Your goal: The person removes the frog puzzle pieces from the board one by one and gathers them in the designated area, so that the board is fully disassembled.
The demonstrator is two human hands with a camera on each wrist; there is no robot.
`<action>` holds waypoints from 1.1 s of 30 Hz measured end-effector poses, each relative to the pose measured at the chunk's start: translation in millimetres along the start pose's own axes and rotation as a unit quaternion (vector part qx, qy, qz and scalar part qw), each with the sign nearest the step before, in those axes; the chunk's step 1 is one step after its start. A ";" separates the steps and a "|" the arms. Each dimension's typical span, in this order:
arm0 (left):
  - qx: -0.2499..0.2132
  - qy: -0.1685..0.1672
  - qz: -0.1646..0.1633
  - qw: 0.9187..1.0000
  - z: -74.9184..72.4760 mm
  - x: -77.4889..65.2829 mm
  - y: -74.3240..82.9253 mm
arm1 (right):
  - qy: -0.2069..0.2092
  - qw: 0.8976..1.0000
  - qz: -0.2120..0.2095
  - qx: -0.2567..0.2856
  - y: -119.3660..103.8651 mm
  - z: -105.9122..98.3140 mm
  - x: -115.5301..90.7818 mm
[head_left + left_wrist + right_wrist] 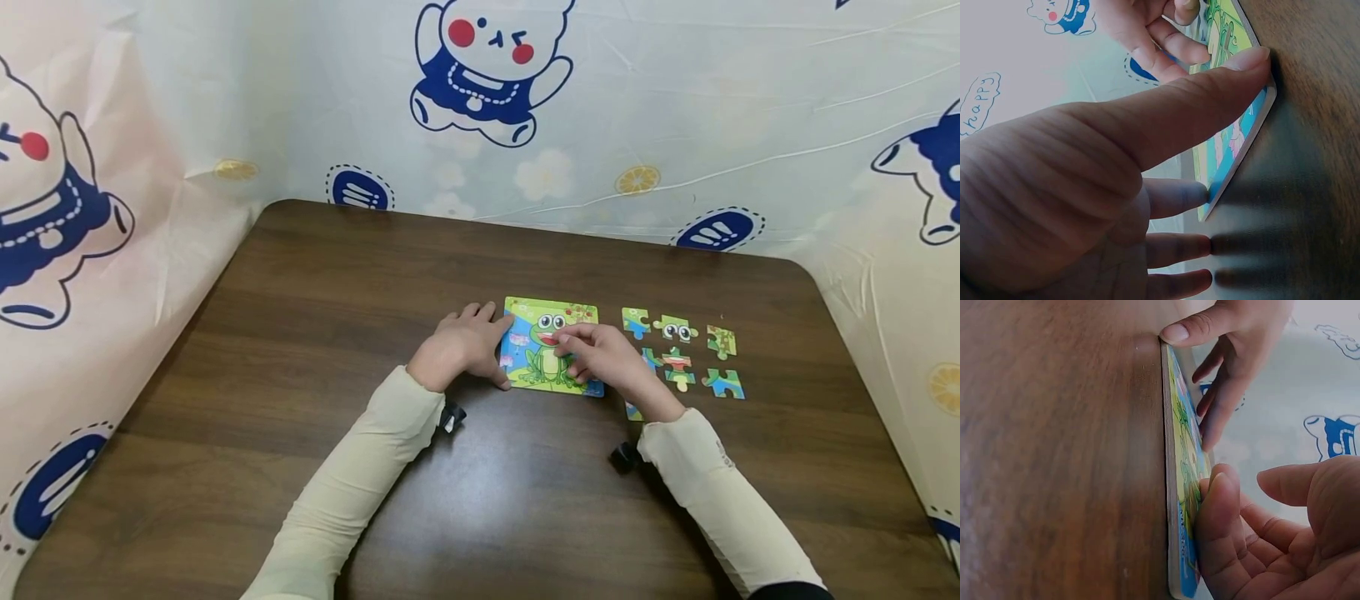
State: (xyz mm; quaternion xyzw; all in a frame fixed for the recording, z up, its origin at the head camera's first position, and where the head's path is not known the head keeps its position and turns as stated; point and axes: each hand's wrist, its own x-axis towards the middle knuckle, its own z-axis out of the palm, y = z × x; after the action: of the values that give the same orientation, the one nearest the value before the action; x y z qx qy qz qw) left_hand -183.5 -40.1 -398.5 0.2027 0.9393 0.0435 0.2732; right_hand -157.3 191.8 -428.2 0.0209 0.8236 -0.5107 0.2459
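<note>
A square puzzle board (540,312) with a green frog picture lies flat on the table between both hands. My left hand (467,346) is spread at its left side; in the left wrist view the thumb (1210,94) rests on one corner and the forefinger meets the board's edge. Over the right part of the board is my right hand (609,360), its fingers loosely bent and close over the picture. In the right wrist view a gap shows between its thumb and fingers (1219,506), with nothing seen there. Loose jigsaw pieces (677,328) lie right of the board.
The brown wooden table (225,333) has rounded back corners. A printed cloth (315,100) hangs behind it and at both sides. Small black wrist cameras (452,417) sit below each wrist. The right forearm partly covers some pieces, among them a blue-green one (633,412).
</note>
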 end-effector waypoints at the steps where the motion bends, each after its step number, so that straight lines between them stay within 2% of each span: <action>1: -0.001 0.000 0.000 1.000 0.1 0.0 0.0 | 0.004 1.000 -0.002 -0.010 0.0 0.6 -0.1; 9: -0.004 0.002 0.001 1.000 1.1 0.0 -0.5 | 0.036 0.997 -0.012 -0.073 -0.8 4.8 -2.8; 21: -0.002 0.003 -0.001 1.000 0.9 -1.0 -0.3 | 0.047 0.995 -0.032 -0.079 -3.0 5.9 -5.1; 28: 0.001 0.001 0.002 1.000 0.8 -0.3 -0.5 | 0.072 0.990 -0.051 -0.114 -4.2 5.0 -7.8; 33: 0.004 0.001 0.000 1.000 -0.1 -0.7 -0.5 | 0.066 0.990 -0.055 -0.112 -4.7 5.0 -8.5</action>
State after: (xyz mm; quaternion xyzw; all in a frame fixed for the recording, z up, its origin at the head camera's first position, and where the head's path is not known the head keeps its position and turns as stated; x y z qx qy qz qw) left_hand -183.1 -40.8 -398.2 0.2040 0.9397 0.0404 0.2716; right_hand -149.2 187.1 -422.5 -0.0191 0.8900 -0.4253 0.1631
